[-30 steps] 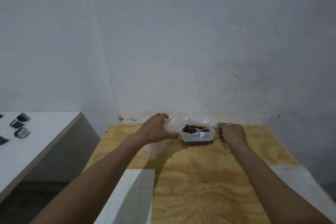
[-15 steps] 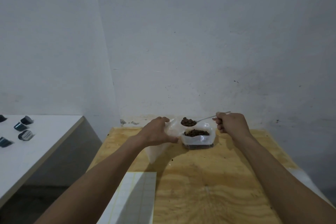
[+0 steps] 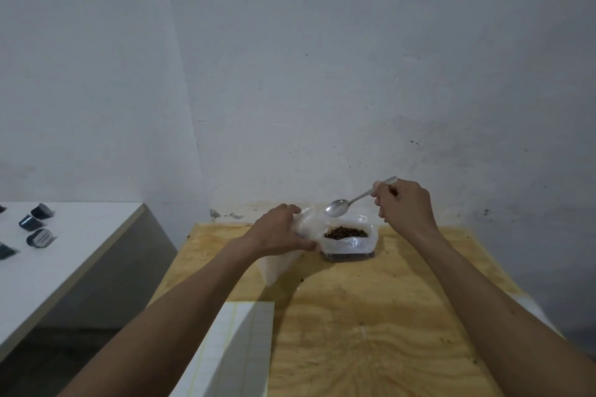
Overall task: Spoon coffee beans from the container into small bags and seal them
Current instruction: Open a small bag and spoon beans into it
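- Pinching the handle of a metal spoon (image 3: 351, 202), the right hand (image 3: 404, 203) has its fingers (image 3: 380, 190) curled round the upper part of the stem; the handle tip shows just above the knuckles.
- Spoon bowl: slanting down and away from those fingers toward the other hand, empty, raised above the container and touching nothing.
- Left hand (image 3: 277, 230): fingers wrapped over the top of a small translucent bag (image 3: 280, 264), thumb along its near side, holding the mouth just below and beside the spoon bowl.
- Bag: hangs down from that grip, its lower corner resting on the wooden table (image 3: 371, 316); contents cannot be made out.
- Container (image 3: 350, 243): clear plastic, touching the left fingertips on one side, below the right hand on the other; it stands on the table.
- Coffee beans (image 3: 345, 232): a dark heap inside the container, directly under the spoon.
- Stray bean or crumb on the wood just past the bag's lower corner.
- White lined sheet (image 3: 238, 348): beneath the left forearm, at the table's near edge.
- White side counter (image 3: 80, 245): well apart beyond the left arm, carrying several small dark pouches (image 3: 40, 237).
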Tool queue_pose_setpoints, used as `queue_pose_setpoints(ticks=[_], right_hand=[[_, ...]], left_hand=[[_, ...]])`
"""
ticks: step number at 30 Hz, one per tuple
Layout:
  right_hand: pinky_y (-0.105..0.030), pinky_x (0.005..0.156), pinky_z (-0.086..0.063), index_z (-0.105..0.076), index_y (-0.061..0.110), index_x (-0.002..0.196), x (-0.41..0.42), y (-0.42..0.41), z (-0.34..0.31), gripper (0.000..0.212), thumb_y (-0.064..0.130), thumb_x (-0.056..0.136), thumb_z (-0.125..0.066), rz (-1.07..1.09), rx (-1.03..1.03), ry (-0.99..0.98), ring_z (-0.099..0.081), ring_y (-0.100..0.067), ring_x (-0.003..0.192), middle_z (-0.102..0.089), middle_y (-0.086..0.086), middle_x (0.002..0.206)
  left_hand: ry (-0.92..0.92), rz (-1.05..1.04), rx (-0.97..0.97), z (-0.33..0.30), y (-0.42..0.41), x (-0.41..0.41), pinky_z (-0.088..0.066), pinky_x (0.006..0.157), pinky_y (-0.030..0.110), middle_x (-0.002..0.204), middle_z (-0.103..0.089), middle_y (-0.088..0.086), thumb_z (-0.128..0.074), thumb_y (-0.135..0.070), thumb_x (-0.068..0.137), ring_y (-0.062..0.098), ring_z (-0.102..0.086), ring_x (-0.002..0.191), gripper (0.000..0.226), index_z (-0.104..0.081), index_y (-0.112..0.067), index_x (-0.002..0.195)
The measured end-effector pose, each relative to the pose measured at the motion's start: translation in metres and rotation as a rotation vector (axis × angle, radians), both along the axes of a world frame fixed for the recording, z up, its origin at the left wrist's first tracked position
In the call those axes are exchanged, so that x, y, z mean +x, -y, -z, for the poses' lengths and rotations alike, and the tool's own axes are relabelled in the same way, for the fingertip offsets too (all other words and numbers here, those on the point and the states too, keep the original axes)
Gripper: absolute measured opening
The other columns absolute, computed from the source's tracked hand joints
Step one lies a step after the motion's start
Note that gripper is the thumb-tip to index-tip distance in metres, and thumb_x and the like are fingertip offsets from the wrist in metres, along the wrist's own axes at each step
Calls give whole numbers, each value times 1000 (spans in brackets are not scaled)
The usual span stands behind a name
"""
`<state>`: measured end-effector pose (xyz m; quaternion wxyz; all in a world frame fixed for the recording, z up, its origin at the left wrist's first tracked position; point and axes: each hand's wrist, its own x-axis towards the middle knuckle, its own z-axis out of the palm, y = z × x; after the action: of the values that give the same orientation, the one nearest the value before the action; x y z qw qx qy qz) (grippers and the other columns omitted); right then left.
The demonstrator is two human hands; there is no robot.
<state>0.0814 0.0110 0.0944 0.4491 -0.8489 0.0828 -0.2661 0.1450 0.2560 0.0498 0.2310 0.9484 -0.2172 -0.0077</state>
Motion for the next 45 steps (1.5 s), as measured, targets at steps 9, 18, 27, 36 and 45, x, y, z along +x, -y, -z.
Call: queue_pose_setpoints(ticks=[9, 18, 27, 36, 45], right_hand=[[-28, 48, -40, -74, 7, 83, 6, 22, 56, 34, 22, 103, -52, 102, -198, -158, -54, -16, 47, -63, -4, 57], [-33, 55, -49, -73, 2, 70, 14, 11, 77, 26, 12, 91, -62, 173, 502, -346, -58, -22, 51, -67, -8, 60], [-31, 51, -46, -72, 0, 78, 6, 14, 42, 22, 13, 93, -63, 99, 532, -239, -53, -17, 48, -65, -5, 63], [-35, 58, -53, -75, 8, 75, -11, -23, 36, 34, 25, 100, -61, -59, 253, -156, -60, -16, 51, -70, -6, 63], [-28, 54, -50, -76, 18, 84, -18, -18, 26, 26, 31, 101, -60, -66, 185, -42, -59, -9, 47, -71, 2, 72]], left_hand=[[1, 13, -3, 2, 1, 6, -46, 95, 34, 139, -54, 4, -83, -57, 75, 23, -53, 122, 94, -45, -14, 149], [-10, -12, -8, 4, -17, 4, -45, 89, 31, 135, -57, 4, -84, -56, 75, 20, -55, 116, 92, -48, -14, 147], [-43, -25, -33, 8, -27, -3, -46, 94, 31, 139, -56, 5, -84, -59, 74, 20, -55, 120, 95, -47, -13, 148], [-32, -55, -42, 8, -29, -11, -49, 95, 35, 134, -59, 5, -83, -58, 75, 21, -56, 115, 89, -51, -10, 143], [-57, -68, -54, 9, -26, -15, -52, 92, 41, 123, -63, 8, -83, -52, 77, 24, -60, 107, 75, -58, -7, 133]])
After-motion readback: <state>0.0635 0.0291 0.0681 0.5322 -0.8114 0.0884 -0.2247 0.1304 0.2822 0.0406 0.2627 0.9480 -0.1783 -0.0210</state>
